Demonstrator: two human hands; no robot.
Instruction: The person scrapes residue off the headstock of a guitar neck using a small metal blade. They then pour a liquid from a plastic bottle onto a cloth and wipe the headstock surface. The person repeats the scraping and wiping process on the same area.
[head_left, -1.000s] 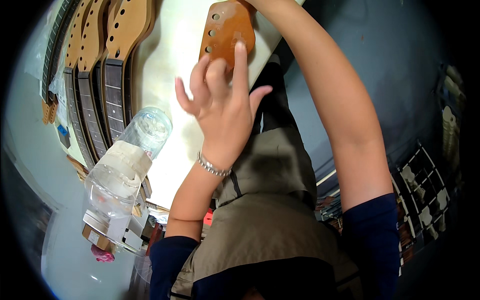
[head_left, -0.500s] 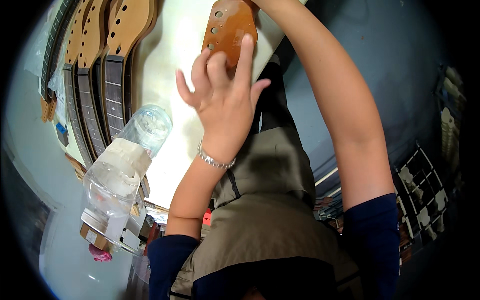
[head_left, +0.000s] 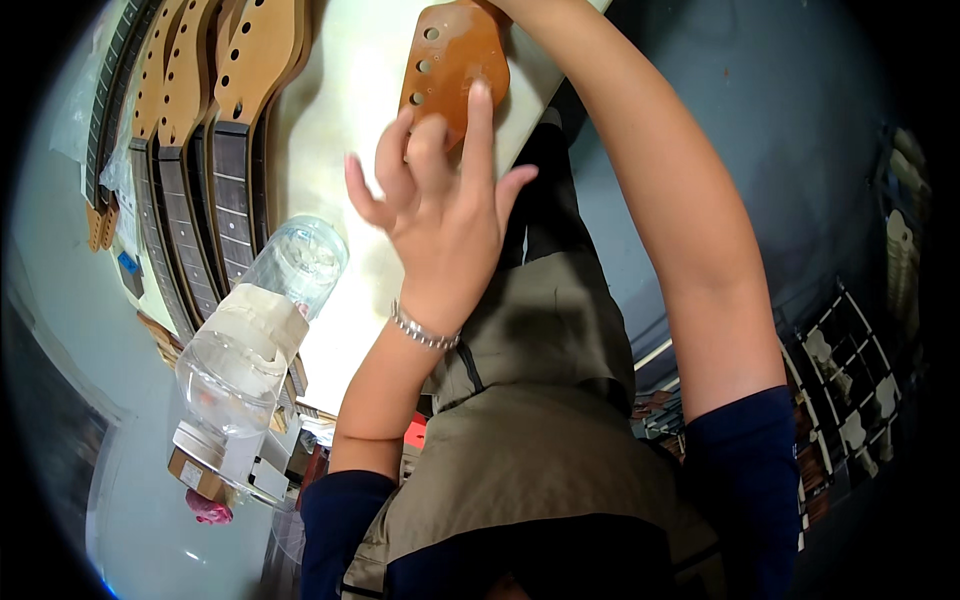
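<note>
A glossy orange-brown guitar headstock with a row of peg holes lies on the white tabletop at the top of the view. My left hand, with a metal bracelet at the wrist, reaches over its near end. The index fingertip rests on the headstock face, beside a faint patch that looks like a thin decal. The thumb and little finger stand apart, and the middle fingers are bent by the headstock's near edge. Past the top edge, my right hand is out of sight; only its forearm shows, running toward the headstock's far side.
Several guitar necks with dark fretboards lie side by side on the left of the white table. A large clear plastic bottle with a paper label stands nearby. At the far right is a wire rack.
My left index finger has slid slightly toward me and to the left over the headstock. The whole view has shifted a little. My right forearm stays nearly the same.
</note>
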